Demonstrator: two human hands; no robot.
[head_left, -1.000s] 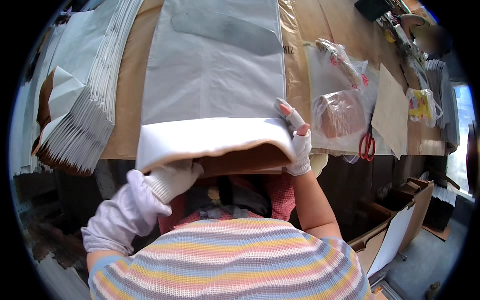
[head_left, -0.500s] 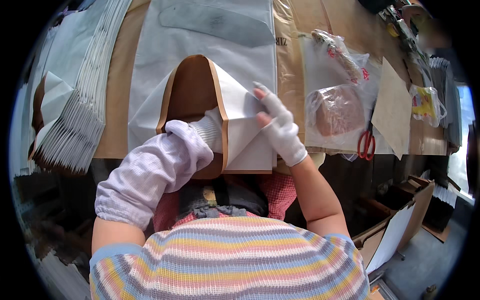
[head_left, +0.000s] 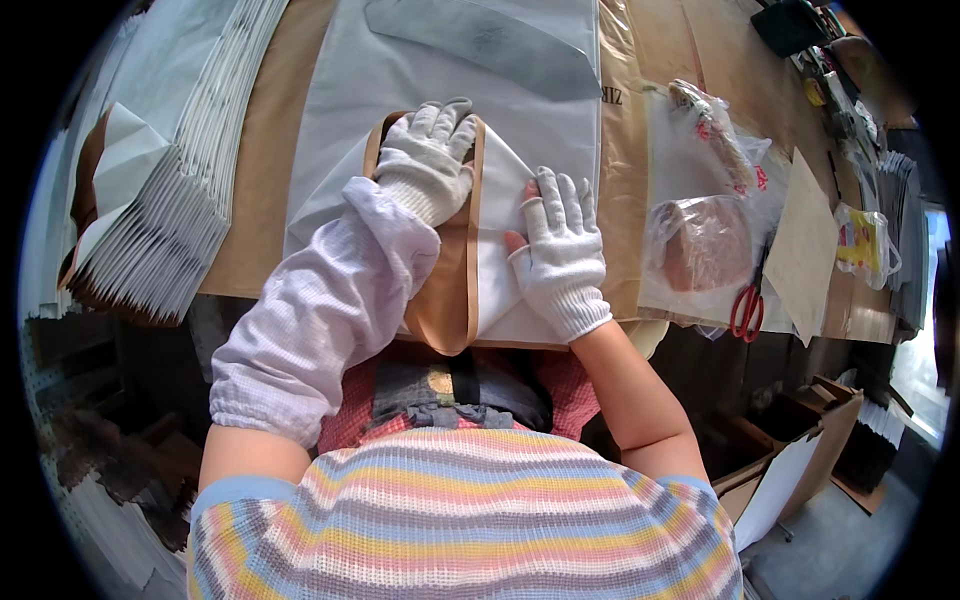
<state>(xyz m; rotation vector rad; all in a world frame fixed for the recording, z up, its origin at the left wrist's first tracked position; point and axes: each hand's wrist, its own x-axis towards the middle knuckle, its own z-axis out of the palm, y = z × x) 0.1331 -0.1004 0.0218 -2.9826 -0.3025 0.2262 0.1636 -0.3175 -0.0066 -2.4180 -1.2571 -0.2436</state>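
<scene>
A paper bag with a white outside and brown lining (head_left: pixel 447 295) lies before me, its near end spread into a pointed oval with brown borders. My left hand (head_left: pixel 425 160), in a white glove and a pale checked sleeve cover, rests flat over the far part of that brown opening, fingers stretched forward. On the white folded flap to the right lies my gloved right hand (head_left: pixel 562 250), its fingers straight and its bare thumb tip apart. Neither hand grips anything. Beyond them, a grey-white curved strip (head_left: pixel 490 45) lies on the white sheets (head_left: pixel 340 90).
A fanned stack of folded white paper bags (head_left: pixel 165 235) fills the left side. At right are a clear plastic bag with something brown inside (head_left: pixel 700 245), red-handled scissors (head_left: pixel 747 312) and a pale card sheet (head_left: pixel 793 250). An open cardboard box (head_left: pixel 800 440) stands below the table edge.
My left hand has come out from inside the bag's opening and moved forward onto its far end. My right hand has settled flat on the flap. The view has shifted slightly.
</scene>
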